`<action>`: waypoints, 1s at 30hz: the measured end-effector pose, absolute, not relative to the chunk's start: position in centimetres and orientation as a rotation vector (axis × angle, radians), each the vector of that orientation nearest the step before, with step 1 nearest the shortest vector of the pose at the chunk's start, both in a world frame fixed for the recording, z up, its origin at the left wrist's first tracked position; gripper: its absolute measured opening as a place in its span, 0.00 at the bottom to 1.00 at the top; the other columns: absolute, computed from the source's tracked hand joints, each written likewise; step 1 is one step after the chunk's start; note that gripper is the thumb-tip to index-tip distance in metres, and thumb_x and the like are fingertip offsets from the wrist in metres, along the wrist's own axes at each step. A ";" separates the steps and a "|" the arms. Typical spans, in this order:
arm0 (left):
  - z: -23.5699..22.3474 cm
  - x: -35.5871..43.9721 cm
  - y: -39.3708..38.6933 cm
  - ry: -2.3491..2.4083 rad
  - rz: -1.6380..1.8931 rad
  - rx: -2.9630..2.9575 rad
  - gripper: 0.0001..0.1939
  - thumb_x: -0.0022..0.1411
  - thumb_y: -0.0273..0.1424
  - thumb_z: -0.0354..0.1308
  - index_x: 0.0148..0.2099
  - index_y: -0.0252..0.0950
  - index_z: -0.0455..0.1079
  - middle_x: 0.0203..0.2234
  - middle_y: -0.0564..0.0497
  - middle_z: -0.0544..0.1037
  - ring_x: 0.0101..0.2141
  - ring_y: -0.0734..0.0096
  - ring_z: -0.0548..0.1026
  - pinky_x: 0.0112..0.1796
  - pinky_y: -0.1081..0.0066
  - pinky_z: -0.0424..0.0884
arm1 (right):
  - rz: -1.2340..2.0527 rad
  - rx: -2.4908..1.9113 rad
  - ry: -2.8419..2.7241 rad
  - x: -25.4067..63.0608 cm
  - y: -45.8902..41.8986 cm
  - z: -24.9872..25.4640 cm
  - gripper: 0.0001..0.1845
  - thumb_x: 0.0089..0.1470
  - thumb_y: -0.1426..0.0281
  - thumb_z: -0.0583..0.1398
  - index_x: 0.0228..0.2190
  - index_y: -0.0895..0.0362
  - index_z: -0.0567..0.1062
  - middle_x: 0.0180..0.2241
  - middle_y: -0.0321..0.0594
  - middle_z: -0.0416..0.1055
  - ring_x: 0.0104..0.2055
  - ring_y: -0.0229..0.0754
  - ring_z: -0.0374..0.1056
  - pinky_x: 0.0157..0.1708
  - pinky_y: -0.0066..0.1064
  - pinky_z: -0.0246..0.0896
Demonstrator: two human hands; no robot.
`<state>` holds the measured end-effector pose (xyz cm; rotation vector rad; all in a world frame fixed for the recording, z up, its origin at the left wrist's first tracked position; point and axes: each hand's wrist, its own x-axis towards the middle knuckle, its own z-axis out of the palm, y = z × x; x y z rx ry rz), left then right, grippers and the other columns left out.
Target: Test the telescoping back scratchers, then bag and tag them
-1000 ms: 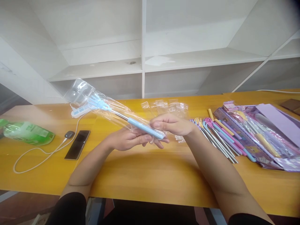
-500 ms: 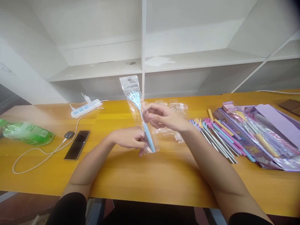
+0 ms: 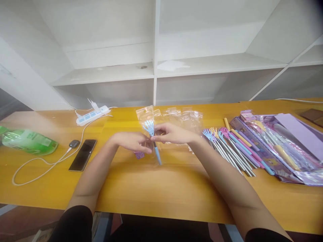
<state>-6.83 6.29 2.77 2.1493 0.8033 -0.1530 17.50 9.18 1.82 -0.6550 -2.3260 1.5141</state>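
A light-blue back scratcher (image 3: 157, 155) with a hand-shaped head stands slanted between my hands, inside a clear plastic bag (image 3: 145, 113). My right hand (image 3: 174, 133) pinches it just below the head. From the other side, my left hand (image 3: 131, 141) closes its fingers on the bagged scratcher near the top of the handle; its fingertips are partly hidden. Below the left hand a small purple printed card (image 3: 139, 155) shows. Flat clear bags (image 3: 188, 117) lie behind my right hand. Loose back scratchers (image 3: 234, 148) in several colours lie to the right.
At the right, a purple box (image 3: 271, 163) holds bagged scratchers. On the left lie a phone (image 3: 83, 155), a white cable (image 3: 45, 162), a green bottle (image 3: 30, 142) and a power strip (image 3: 93, 116). White shelving (image 3: 202, 69) rises behind the wooden table (image 3: 176, 198).
The bagged back scratcher has come down and stands more upright. My right hand has shifted onto its neck, below the head. The purple card now shows under my left hand.
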 end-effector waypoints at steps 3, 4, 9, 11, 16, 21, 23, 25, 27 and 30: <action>4.2 -8.4 6.6 0.948 0.315 2.184 0.16 0.75 0.44 0.61 0.58 0.42 0.78 0.49 0.47 0.84 0.46 0.64 0.82 0.47 0.67 0.78 | 1.510 -0.657 -2.356 17.3 9.4 1.6 0.22 0.63 0.49 0.66 0.37 0.57 0.76 0.30 0.34 0.73 0.30 0.35 0.66 0.32 0.30 0.60; 4.5 -8.7 6.6 0.986 0.518 2.160 0.19 0.75 0.44 0.61 0.62 0.43 0.75 0.51 0.46 0.83 0.47 0.64 0.81 0.47 0.67 0.79 | 1.515 -0.669 -2.351 17.3 9.4 1.5 0.22 0.63 0.50 0.66 0.36 0.57 0.75 0.28 0.33 0.71 0.29 0.35 0.65 0.31 0.30 0.59; 5.2 -8.9 6.0 1.054 1.107 2.198 0.32 0.74 0.40 0.65 0.75 0.52 0.63 0.51 0.46 0.78 0.43 0.67 0.80 0.46 0.67 0.81 | 1.526 -0.698 -2.368 17.2 9.5 1.5 0.23 0.62 0.49 0.67 0.32 0.56 0.73 0.23 0.29 0.67 0.25 0.33 0.61 0.29 0.29 0.56; 5.5 -8.9 5.7 1.055 1.063 2.323 0.23 0.74 0.40 0.65 0.68 0.52 0.73 0.50 0.47 0.78 0.44 0.68 0.80 0.47 0.67 0.81 | 1.534 -0.686 -2.383 17.2 9.5 1.4 0.23 0.63 0.50 0.67 0.32 0.57 0.73 0.23 0.30 0.68 0.26 0.33 0.62 0.30 0.29 0.57; 6.2 -8.9 5.2 1.098 1.012 2.439 0.13 0.72 0.37 0.67 0.57 0.46 0.82 0.44 0.49 0.80 0.39 0.72 0.79 0.42 0.71 0.78 | 1.569 -0.628 -2.390 17.1 9.3 1.1 0.23 0.62 0.49 0.67 0.33 0.57 0.75 0.25 0.31 0.70 0.26 0.34 0.65 0.30 0.29 0.60; 6.0 -8.4 4.8 1.124 1.113 2.414 0.10 0.72 0.33 0.65 0.53 0.41 0.83 0.40 0.49 0.83 0.36 0.72 0.79 0.38 0.71 0.76 | 1.594 -0.611 -2.382 17.0 9.3 0.8 0.25 0.61 0.47 0.68 0.35 0.58 0.77 0.25 0.31 0.71 0.26 0.34 0.68 0.30 0.28 0.61; 5.9 -8.1 4.7 1.126 1.154 2.377 0.08 0.72 0.34 0.66 0.49 0.39 0.84 0.39 0.48 0.84 0.36 0.72 0.80 0.38 0.71 0.76 | 1.618 -0.588 -2.400 17.0 9.4 0.6 0.25 0.59 0.47 0.70 0.37 0.58 0.79 0.28 0.33 0.75 0.27 0.35 0.70 0.30 0.28 0.63; 5.8 -7.7 4.5 1.132 1.169 2.332 0.07 0.72 0.35 0.67 0.45 0.39 0.84 0.37 0.49 0.85 0.36 0.71 0.81 0.38 0.72 0.76 | 1.671 -0.535 -2.427 17.0 9.7 0.4 0.25 0.56 0.49 0.73 0.39 0.58 0.81 0.31 0.36 0.78 0.29 0.35 0.71 0.31 0.28 0.65; 5.9 -7.4 4.2 1.123 1.157 2.276 0.08 0.72 0.36 0.67 0.42 0.38 0.84 0.35 0.49 0.86 0.35 0.71 0.82 0.37 0.72 0.76 | 1.733 -0.452 -2.449 17.1 10.1 0.1 0.25 0.53 0.51 0.75 0.41 0.58 0.82 0.35 0.38 0.81 0.32 0.35 0.71 0.33 0.28 0.67; 6.1 -7.1 3.8 1.049 1.083 2.138 0.09 0.71 0.37 0.68 0.44 0.38 0.84 0.35 0.49 0.85 0.35 0.70 0.83 0.38 0.71 0.79 | 1.923 -0.305 -2.427 17.5 10.9 -0.5 0.26 0.53 0.54 0.75 0.45 0.59 0.81 0.43 0.44 0.83 0.36 0.36 0.73 0.36 0.28 0.69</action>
